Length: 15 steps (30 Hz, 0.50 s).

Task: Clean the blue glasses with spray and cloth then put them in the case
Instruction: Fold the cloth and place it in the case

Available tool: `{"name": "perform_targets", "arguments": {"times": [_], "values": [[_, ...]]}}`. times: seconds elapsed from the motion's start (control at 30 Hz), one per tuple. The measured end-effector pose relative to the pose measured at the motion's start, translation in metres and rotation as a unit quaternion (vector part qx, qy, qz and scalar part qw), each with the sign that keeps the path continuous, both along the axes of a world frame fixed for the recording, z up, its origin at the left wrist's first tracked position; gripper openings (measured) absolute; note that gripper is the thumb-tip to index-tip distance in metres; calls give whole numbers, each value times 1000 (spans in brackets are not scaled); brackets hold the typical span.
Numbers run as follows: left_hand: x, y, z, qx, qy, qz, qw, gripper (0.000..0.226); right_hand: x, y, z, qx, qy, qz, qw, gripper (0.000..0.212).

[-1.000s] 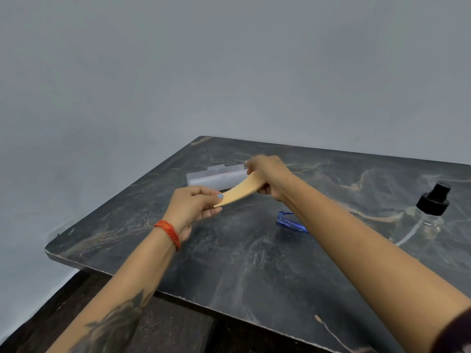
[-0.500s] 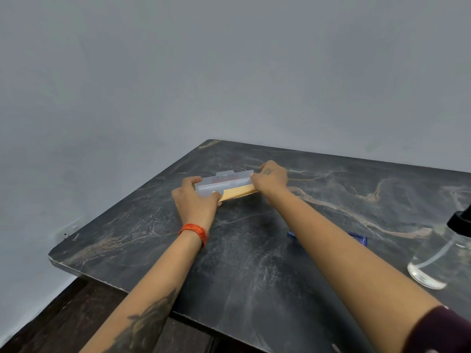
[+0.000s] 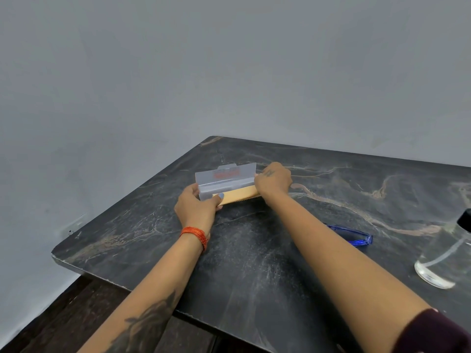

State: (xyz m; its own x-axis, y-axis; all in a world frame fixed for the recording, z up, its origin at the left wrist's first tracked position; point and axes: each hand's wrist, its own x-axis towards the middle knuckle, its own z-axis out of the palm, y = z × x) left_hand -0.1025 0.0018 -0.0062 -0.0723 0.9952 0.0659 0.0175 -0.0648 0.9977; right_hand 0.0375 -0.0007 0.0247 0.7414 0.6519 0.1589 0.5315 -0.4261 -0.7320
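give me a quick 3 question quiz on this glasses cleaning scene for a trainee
1. True or false: the blue glasses are already inside the case.
2. What lies under the left hand's thumb at the case's near edge? A) the spray bottle B) the tan cloth C) the glasses
3. Fill in: the spray bottle stands at the ____ edge of the view, touched by no hand.

Key:
1. False; they lie on the table, partly hidden behind the right forearm.
2. B; the tan cloth lies along the open case, with the right hand on its other end.
3. right
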Motion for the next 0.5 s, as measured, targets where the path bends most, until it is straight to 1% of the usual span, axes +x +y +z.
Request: {"name": "perform_targets", "arguments": {"times": [0.07,0.2,0.33,0.5], "values": [[-2,-1,-2,7,26,5,1000,62,-1,-2,-2,5,5,-3,1000,16],[-3,-2,-4,48,100,23,994,58,-3,-7,-4,8,6,-2,1000,18],[-4,-3,-7,81,164,23,983,61,-6,-14,-7,9,-10,12,1000,16],[-6,-3,-6,82,214,19,973,52,-9,-21,-8,-12,-47,37,998,15]]}}
